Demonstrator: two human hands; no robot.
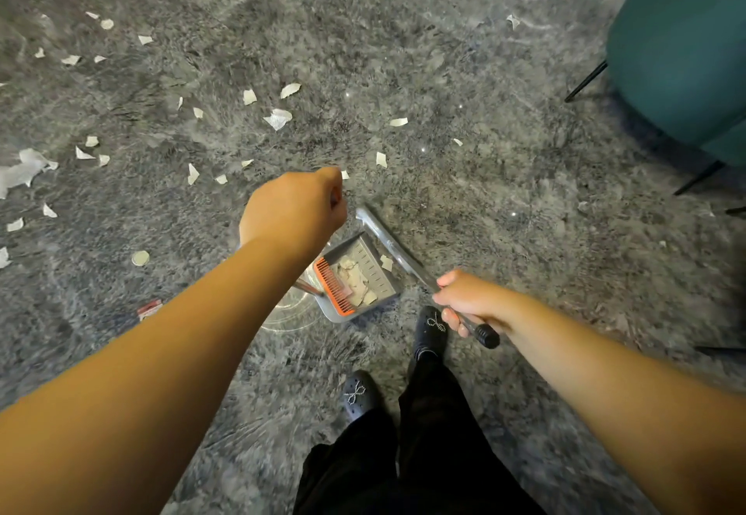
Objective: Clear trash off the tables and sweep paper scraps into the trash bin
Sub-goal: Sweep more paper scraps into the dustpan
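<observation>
A grey dustpan (377, 272) with an orange comb edge sits on the grey carpet and holds several paper scraps. My left hand (294, 212) is curled into a fist right above it, over the dustpan's upright handle (307, 287), of which only a short piece shows under my wrist. My right hand (470, 302) grips a silver broom stick (397, 250) near its black end cap. The stick slants up-left along the pan's right side. Its lower end is blurred, and the broom head cannot be made out. Several white paper scraps (278, 118) lie scattered over the carpet beyond and to the left.
A teal chair (682, 50) with thin black legs stands at the right. My two dark shoes (431, 327) are just below the dustpan. A larger crumpled paper (22, 173) lies at the left edge, and a small red-and-white item (149, 308) lies on the carpet beside my left forearm.
</observation>
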